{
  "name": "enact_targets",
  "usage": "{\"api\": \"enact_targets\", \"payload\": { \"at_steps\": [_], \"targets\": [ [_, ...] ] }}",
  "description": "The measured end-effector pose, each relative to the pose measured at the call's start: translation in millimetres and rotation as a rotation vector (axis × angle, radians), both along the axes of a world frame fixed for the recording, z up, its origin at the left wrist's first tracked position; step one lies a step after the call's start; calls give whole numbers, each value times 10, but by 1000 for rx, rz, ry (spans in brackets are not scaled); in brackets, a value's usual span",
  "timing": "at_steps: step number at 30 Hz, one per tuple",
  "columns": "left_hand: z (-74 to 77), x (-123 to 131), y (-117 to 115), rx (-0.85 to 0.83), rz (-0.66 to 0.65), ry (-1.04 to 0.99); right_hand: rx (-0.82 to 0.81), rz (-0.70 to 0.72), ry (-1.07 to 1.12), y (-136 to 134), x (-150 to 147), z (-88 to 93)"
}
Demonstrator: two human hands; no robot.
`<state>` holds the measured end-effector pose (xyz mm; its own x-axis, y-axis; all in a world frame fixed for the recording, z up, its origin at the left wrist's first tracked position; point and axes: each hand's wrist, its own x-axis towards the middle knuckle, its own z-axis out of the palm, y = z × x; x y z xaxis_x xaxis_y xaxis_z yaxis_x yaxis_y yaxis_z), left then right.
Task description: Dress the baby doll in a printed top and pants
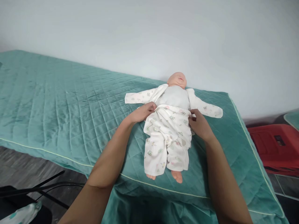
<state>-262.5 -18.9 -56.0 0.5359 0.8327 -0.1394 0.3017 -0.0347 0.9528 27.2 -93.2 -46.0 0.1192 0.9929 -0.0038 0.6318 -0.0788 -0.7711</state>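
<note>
Head view: doll lies on green quilt beside wall.

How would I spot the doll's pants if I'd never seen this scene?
Start at the green quilted cover and find the doll lying on its back, head near the wall. The white patterned pants cover its legs, with the left hand and right hand at either side of the waistband. Unlike the similarly printed sleeves, spread sideways, they end at bare feet.

1 head-worn cam, facing fwd & down, near quilted cover.
</note>
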Motion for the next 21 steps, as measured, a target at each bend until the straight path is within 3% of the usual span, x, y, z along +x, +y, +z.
{"api": "enact_targets", "payload": {
  "at_steps": [5,11,15,21],
  "targets": [
    [11,23,22,-11,8,45,-68,-32,20,12,34,-37],
    [-11,149,67,261,185,330,-30,-179,-151,89,35,-89],
    [66,177,127,311,107,398,-79,-146,-179,87,44,-70],
    [366,206,251,107,-113,416,-161,60,-26,129,146,13]
  ]
}}
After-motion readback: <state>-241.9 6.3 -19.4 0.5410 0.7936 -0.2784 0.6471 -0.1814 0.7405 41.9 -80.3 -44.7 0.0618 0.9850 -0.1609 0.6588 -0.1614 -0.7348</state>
